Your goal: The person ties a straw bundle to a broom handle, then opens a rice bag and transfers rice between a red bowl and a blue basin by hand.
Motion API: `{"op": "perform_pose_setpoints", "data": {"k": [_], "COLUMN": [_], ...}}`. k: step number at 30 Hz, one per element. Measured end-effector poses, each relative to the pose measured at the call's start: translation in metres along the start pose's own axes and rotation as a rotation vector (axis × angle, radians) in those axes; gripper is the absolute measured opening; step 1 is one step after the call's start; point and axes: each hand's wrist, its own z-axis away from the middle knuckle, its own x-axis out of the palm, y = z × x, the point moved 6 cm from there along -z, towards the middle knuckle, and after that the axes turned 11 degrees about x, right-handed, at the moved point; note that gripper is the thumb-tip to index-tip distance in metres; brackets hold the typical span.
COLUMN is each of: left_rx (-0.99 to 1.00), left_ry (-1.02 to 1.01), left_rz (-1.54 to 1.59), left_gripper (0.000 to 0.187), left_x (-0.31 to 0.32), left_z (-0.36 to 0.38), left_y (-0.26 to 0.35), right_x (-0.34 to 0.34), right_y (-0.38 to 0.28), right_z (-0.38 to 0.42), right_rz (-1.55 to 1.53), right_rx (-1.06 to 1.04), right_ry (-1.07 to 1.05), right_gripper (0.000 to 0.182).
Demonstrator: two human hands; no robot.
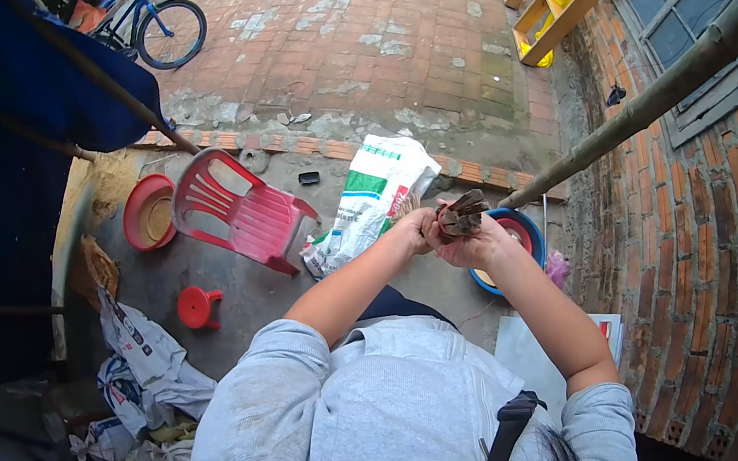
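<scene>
A bundle of dry brown stalks (463,216) is held out in front of my body, its cut ends pointing up and to the right. My right hand (463,248) wraps round it from below. My left hand (418,230) is closed at the bundle's left side, up against the right hand. Thin straw-coloured strands (405,208) show just beyond the left hand. Behind both hands lies a white sack (384,173) with green and red print. A blue basin (539,245) with a red one (516,226) inside is partly hidden by my right forearm.
A red plastic chair (253,213) stands left of the sack, near a red stool (196,306) and a red basin (151,212) of grainy stuff. Crumpled sacks (149,353) lie at left. A bamboo pole (653,106) slants before the brick wall (721,267) at right.
</scene>
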Motion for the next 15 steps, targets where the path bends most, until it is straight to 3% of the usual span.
{"op": "perform_pose_setpoints", "data": {"k": [1,2,3,5,7,8,11,12,13,15], "left_rx": [0.063,0.222,-0.249,-0.138,0.112,0.106,0.225,0.237,0.235,0.194], "left_ry": [0.029,0.181,-0.174,-0.049,0.168,0.134,0.066,0.144,0.086,0.237], "left_rz": [0.019,0.176,0.118,-0.249,-0.365,-0.441,-0.560,-0.639,-0.635,-0.546], "left_gripper": [0.022,0.023,0.023,0.019,0.014,0.010,0.036,0.039,0.040,0.019], "left_x": [-0.012,0.027,0.033,0.023,-0.003,-0.014,-0.012,-0.020,-0.010,0.001], "left_z": [-0.011,0.045,0.056,0.039,0.007,-0.005,-0.028,-0.046,-0.051,-0.050], "left_y": [0.012,0.009,0.011,0.027,0.045,0.060,0.088,0.097,0.094,0.077], "right_x": [0.001,0.003,0.001,-0.012,-0.007,-0.008,-0.022,-0.032,-0.039,-0.058], "right_y": [-0.007,-0.011,-0.015,-0.032,-0.034,-0.033,-0.044,-0.048,-0.050,-0.054], "right_z": [-0.011,-0.018,-0.026,-0.042,-0.045,-0.051,-0.075,-0.082,-0.083,-0.083], "right_rz": [-0.011,-0.032,-0.056,-0.050,-0.029,-0.062,0.175,0.175,0.172,0.122], "right_rx": [0.013,0.025,0.038,0.003,-0.099,-0.108,-0.202,-0.228,-0.252,-0.301], "right_ry": [-0.053,-0.074,-0.088,-0.091,-0.162,-0.175,-0.110,-0.057,-0.002,0.085], "right_gripper": [0.013,0.013,0.013,0.013,0.020,0.020,0.018,0.019,0.020,0.023]}}
